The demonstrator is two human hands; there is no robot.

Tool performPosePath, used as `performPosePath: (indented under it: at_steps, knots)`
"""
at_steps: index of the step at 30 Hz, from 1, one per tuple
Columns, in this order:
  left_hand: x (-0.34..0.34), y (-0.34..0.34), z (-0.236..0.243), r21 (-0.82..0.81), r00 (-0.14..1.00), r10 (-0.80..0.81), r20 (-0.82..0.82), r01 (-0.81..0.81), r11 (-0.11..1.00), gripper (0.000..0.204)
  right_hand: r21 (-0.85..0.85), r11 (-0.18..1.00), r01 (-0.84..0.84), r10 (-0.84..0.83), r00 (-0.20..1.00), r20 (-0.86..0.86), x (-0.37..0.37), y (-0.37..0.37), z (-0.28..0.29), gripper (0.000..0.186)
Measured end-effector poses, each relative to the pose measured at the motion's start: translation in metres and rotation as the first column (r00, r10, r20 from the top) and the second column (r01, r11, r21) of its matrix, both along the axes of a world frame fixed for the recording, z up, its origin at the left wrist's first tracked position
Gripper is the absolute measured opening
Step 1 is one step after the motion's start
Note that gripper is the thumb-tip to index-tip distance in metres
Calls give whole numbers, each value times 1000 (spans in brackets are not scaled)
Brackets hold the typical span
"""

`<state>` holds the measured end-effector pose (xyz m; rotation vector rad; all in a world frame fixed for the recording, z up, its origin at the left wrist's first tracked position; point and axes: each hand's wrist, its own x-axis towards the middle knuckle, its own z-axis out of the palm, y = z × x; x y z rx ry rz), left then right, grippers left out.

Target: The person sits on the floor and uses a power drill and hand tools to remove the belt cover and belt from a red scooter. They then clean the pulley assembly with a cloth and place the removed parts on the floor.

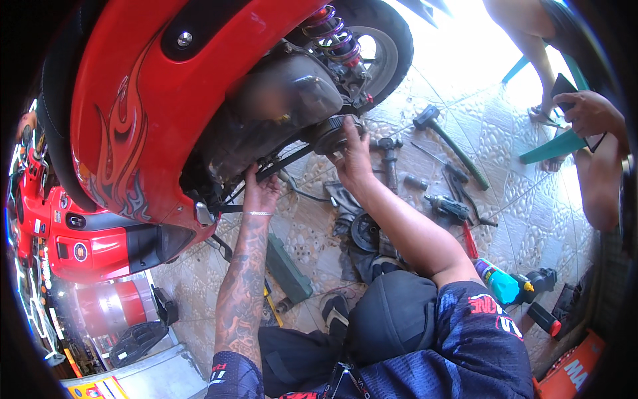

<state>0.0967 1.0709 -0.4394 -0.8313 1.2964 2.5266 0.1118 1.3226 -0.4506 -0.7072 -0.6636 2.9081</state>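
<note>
A red scooter (153, 100) with flame decals fills the upper left, its dark engine side (246, 133) facing me. My right hand (353, 159) grips a round metal clutch pulley (327, 137) below the rear wheel (391, 53). From that pulley a black drive belt (294, 158) runs left toward the engine. My left hand (262, 194) is closed around the belt's lower left stretch, close under the engine; its fingertips are partly hidden there. On the floor below my right hand lies a dark round part (365, 231) on a grey cloth (342, 199).
Right of my hands lie a green-handled hammer (458, 149), a power drill (446, 207), a socket (416, 182) and pliers (457, 174). A green case (289, 269) is near my left forearm. Another person's hand (591, 113) holds a phone at right. Spray bottle (498, 282) stands lower right.
</note>
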Motion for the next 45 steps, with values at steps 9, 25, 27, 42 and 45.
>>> performPosePath:
  at_steps: [9, 25, 27, 42, 45]
  knots:
    - [1, 2, -2, 2, 1000, -13, 1, 13, 1000, 53, 160, 967, -198, 171, 971, 168, -19, 32, -5, 53]
    - [-3, 2, -1, -17, 1000, -19, 2, 19, 1000, 56, 115, 992, -59, 45, 992, 116, -31, 37, -11, 31]
    - [-4, 1, -3, -7, 1000, -5, 14, 5, 1000, 56, 162, 984, -71, 53, 992, 111, -30, 39, -14, 25]
    - [-7, -4, -7, 24, 999, -38, 12, 37, 999, 56, 223, 974, -36, 32, 999, 24, -51, 56, -42, 21]
    - [-6, -2, -5, -12, 1000, -25, -5, 25, 1000, 57, 210, 975, -79, 78, 997, 15, -60, 62, -47, 20]
